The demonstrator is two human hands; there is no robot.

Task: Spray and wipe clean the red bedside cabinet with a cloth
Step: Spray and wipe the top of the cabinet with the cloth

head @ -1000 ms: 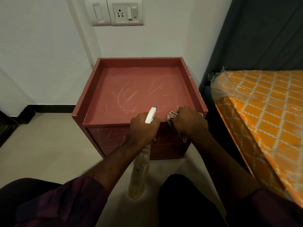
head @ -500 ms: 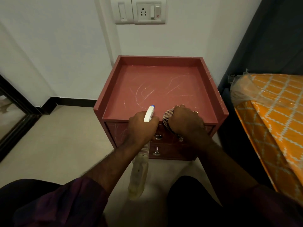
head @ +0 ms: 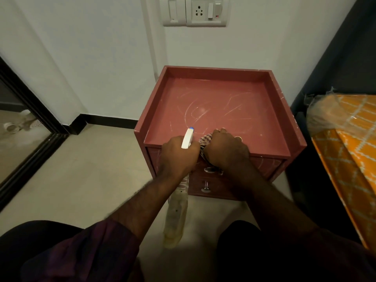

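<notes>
My left hand (head: 179, 154) still grips the spray bottle (head: 187, 138) and my right hand (head: 225, 149) still clutches the bunched cloth (head: 204, 140), both unmoved at the red cabinet's (head: 223, 102) front edge.

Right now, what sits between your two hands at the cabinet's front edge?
In the head view, the bunched checked cloth, gripped by the right hand, fills the gap beside the left hand holding the spray bottle.
</notes>
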